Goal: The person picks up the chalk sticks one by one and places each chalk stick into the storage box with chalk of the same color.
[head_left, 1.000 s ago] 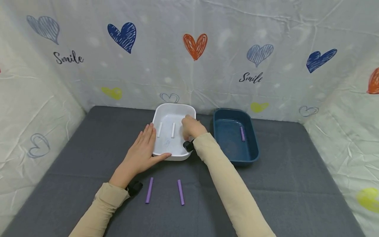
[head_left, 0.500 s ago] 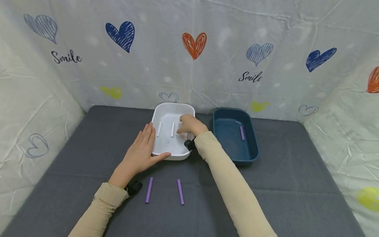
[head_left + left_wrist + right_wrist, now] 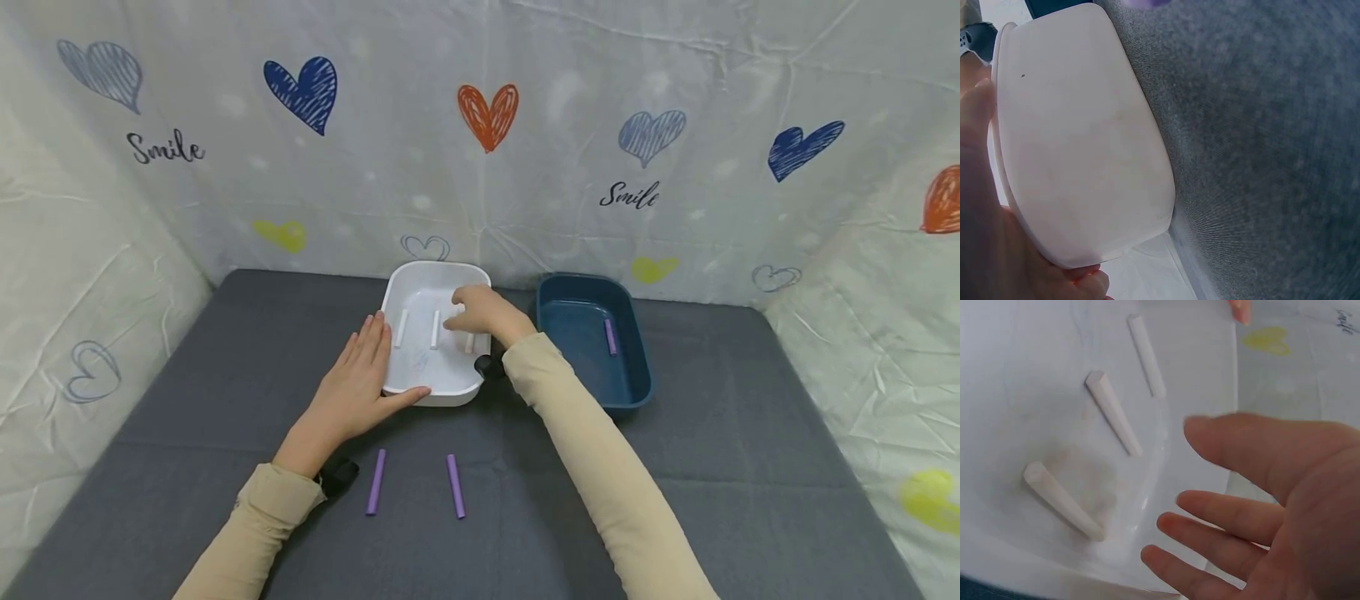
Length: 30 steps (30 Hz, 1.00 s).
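Three white chalk sticks lie in the white tray: the left chalk (image 3: 401,328), the middle chalk (image 3: 435,330) and the right chalk (image 3: 1063,501), partly hidden from the head camera. My left hand (image 3: 352,383) rests along the left side of the white tray (image 3: 431,375), its fingers straight and its thumb on the front rim. Over the tray's right part hovers my right hand (image 3: 491,315); the right wrist view shows its fingers (image 3: 1232,512) extended and spread, holding nothing and apart from the chalk.
Right of the white tray stands a dark blue tray (image 3: 592,383) with one purple chalk (image 3: 611,337) inside. Two more purple sticks, a left one (image 3: 377,482) and a right one (image 3: 456,487), lie on the grey cloth nearer me. A heart-printed curtain (image 3: 420,183) hangs behind.
My right hand has opened and lifted off the right white chalk, which now shows lying in the white tray. The left hand stays in place on the tray.
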Tool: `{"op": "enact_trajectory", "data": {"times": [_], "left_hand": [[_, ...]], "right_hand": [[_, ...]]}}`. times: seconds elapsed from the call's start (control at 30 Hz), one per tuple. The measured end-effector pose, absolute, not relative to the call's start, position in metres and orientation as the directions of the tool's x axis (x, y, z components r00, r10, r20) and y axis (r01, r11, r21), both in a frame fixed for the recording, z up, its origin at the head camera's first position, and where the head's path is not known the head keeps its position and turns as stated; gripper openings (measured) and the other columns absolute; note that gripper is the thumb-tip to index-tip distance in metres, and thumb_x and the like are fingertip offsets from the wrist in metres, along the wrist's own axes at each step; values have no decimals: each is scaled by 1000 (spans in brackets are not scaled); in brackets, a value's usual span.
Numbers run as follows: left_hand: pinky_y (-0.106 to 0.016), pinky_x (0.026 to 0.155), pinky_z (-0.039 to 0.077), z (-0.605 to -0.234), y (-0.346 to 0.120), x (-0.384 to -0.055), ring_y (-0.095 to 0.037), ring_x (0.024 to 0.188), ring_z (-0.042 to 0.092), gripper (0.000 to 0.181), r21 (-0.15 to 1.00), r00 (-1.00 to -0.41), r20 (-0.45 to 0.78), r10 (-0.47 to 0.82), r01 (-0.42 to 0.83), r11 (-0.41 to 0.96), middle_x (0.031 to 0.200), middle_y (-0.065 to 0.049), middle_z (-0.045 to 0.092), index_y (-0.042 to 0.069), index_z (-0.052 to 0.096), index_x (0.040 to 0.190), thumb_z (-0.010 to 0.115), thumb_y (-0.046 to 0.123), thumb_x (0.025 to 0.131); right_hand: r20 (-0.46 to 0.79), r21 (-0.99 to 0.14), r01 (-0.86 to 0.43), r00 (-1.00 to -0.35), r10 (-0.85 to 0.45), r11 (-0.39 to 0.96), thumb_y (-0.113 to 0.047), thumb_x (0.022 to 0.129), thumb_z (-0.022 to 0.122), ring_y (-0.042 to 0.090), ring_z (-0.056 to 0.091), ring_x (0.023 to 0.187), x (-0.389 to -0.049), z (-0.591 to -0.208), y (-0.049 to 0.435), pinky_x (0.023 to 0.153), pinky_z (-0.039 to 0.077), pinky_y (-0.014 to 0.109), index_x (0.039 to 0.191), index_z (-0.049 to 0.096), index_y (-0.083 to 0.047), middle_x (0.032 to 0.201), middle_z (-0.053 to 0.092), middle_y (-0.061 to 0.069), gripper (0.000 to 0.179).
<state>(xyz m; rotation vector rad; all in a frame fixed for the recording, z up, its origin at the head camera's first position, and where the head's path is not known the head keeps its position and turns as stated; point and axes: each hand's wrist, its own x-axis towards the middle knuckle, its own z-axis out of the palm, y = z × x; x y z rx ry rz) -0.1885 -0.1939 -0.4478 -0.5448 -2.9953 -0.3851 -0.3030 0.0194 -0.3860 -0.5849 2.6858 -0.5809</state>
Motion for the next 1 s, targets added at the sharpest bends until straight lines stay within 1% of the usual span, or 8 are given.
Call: {"op": "enact_trajectory", "data": {"times": [0.13,0.33,0.4,0.53,0.6,0.67,0.83,1.0], "left_hand": [[-50,121,7,-448,-194,-189,-33,151,-3,117,236,-935,119,334,353,905,164,-21,-3,-10,10,154,50,77,87],[-50,121,8,-446,-194,-189,-34,151,-2,116,248,-935,117,336,355,902,164,-22,-3,-11,10,154,51,75,87],[-50,121,8,-446,-194,-188,-34,151,-2,116,248,-936,114,334,352,902,164,-22,-3,-11,9,154,50,75,87],[-50,121,6,-445,-194,-188,-34,151,-4,117,257,-938,104,330,346,903,164,-22,-5,-10,5,154,51,75,88],[-49,122,6,-445,-194,-187,-34,151,-4,117,262,-939,101,328,343,902,164,-22,-5,-10,5,154,51,75,88],[-49,122,6,-445,-193,-187,-34,151,-4,117,262,-939,104,329,345,901,164,-22,-5,-10,6,155,51,75,88],[-50,121,8,-445,-193,-187,-35,151,-1,116,257,-936,116,333,353,900,164,-23,-3,-10,8,154,52,74,88],[-50,121,9,-443,-193,-186,-35,151,0,116,263,-936,121,330,351,899,163,-24,-2,-11,9,154,54,73,88]], "right_hand": [[-167,-477,-332,-875,-455,814,-28,99,60,27,54,127,-298,-375,26,103,46,39,138,57,-1,139,57,13,47],[-78,-523,-313,-909,-410,793,-30,100,60,27,54,126,-288,-361,42,102,48,40,136,59,-3,138,58,12,45],[-55,-533,-310,-916,-398,787,-31,99,60,27,56,123,-284,-359,48,98,50,41,136,60,-5,137,59,11,45],[-1,-551,-315,-926,-378,773,-32,99,60,27,61,113,-276,-357,59,87,54,41,133,63,-9,134,61,10,42],[27,-554,-319,-930,-367,769,-33,99,60,27,61,111,-272,-357,65,84,54,42,132,64,-10,132,62,9,40],[53,-558,-320,-935,-352,766,-33,99,60,27,61,112,-268,-357,70,86,53,43,130,66,-10,130,63,9,39],[119,-592,-317,-944,-309,741,-33,98,62,29,59,116,-256,-357,82,93,51,45,124,69,-10,126,65,9,36],[176,-611,-328,-943,-281,720,-32,97,62,27,60,114,-243,-360,92,92,51,45,120,71,-12,125,65,7,31]]}}
